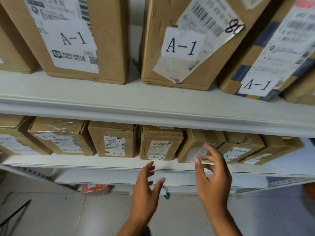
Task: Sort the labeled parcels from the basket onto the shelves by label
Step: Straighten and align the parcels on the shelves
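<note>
Cardboard parcels marked A-2 [160, 143] line the lower shelf [119, 161], with A-1 boxes [180, 43] on the upper shelf [153, 103]. Both hands reach toward the lower row — left hand [146, 189] and right hand [213, 178] with fingers spread, holding nothing — the right one just in front of a tilted parcel [196, 143].

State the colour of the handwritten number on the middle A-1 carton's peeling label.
Black marker ink on the white peeling shipping label, clearest in the head view.
</note>
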